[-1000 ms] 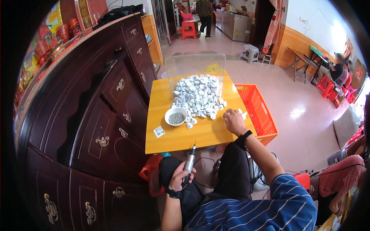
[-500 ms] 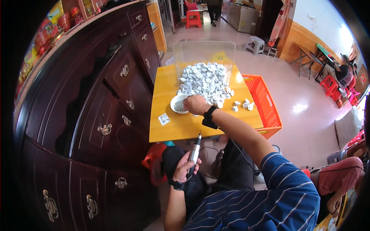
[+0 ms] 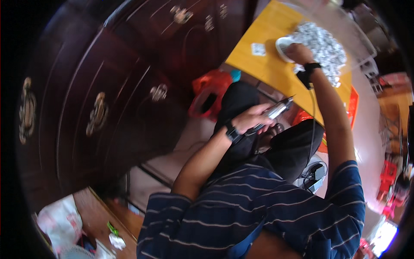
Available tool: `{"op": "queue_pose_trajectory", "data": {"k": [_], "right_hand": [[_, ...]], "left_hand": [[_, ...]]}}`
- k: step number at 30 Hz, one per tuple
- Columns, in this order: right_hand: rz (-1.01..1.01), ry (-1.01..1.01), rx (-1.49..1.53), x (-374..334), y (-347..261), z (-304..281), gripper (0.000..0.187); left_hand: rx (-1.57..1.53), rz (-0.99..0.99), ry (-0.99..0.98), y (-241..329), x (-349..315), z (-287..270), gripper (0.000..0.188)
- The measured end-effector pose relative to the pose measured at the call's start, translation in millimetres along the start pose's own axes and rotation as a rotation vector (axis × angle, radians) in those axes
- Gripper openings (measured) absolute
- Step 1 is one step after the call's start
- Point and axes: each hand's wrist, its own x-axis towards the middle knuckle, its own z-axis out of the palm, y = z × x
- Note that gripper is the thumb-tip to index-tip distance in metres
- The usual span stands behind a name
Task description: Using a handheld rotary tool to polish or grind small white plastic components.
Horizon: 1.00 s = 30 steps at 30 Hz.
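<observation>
In the head view, the left hand point(image 3: 253, 118) wraps its fingers closely around the driver point(image 3: 278, 108), which lies slantwise above the knees, its thin tip pointing toward the near edge of the table point(image 3: 246, 49). It is likely stiff and fairly weighty, its shiny barrel perhaps slippery; the body suits a full grip, clear of the tip. The right hand point(image 3: 299, 53) reaches over the bowl point(image 3: 282, 43); its fingertips are blurred, so I cannot tell how far they close or whether they hold anything. The bowl looks light and rigid, best steadied by its rim. Just beside it are heaped white pieces point(image 3: 323, 47), probably hard and light, easily picked up singly by the edge.
</observation>
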Motion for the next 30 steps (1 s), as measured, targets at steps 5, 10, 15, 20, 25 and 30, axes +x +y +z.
{"op": "queue_pose_trajectory", "data": {"k": [5,10,15,20,25,30], "right_hand": [[-0.045,0.002,0.015,-7,-5,-11,0.03],[-0.064,0.001,0.153,-6,3,-9,0.03],[-0.043,0.074,0.177,-3,7,-3,0.025],[-0.059,0.173,0.122,-3,7,0,0.024],[-0.05,0.211,0.211,-6,7,-2,0.025],[0.029,0.228,0.341,-15,6,-5,0.021]], "left_hand": [[-0.061,-0.014,0.01,1,1,0,0.06],[-0.065,-0.037,0.034,1,3,0,0.055],[-0.005,-0.029,0.038,-1,5,-1,0.05],[-0.017,-0.037,0.041,-4,7,-2,0.046],[-0.007,-0.04,0.045,-3,6,-2,0.05],[-0.04,-0.03,0.039,-1,8,0,0.054]]}}
